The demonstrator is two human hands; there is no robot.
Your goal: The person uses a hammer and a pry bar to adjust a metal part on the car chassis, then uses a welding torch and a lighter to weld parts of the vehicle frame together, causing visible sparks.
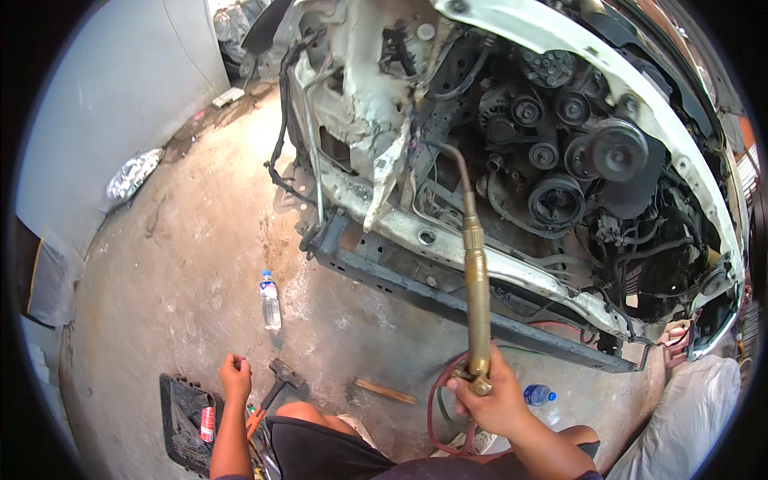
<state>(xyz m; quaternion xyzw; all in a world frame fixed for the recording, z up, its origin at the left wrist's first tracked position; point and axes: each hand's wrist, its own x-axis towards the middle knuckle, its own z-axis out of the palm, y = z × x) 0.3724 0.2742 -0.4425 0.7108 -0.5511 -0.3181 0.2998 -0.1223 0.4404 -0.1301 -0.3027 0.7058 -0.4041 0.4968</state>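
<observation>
My right hand (496,396) is wrapped round the valve end of a brass gas torch (478,296), which points up and away from me. Its thin bent tip reaches close to a scorched edge of the white car body panel (390,164), beside the engine bay. No flame can be made out clearly. Red and green hoses (434,404) loop below my grip. To the left, my left hand (235,376) is raised over the floor with fingers pinched together. A thin, dark, wire-like line shows near its fingertips; whether the hand holds it I cannot tell.
Dark pulleys and the engine (558,200) fill the bay behind a dark metal crossbar (448,300). On the floor are a water bottle (270,302), a hammer (282,384), a wooden strip (386,391), a black tray (180,424) and another bottle (539,394). A pale wall (120,104) stands left.
</observation>
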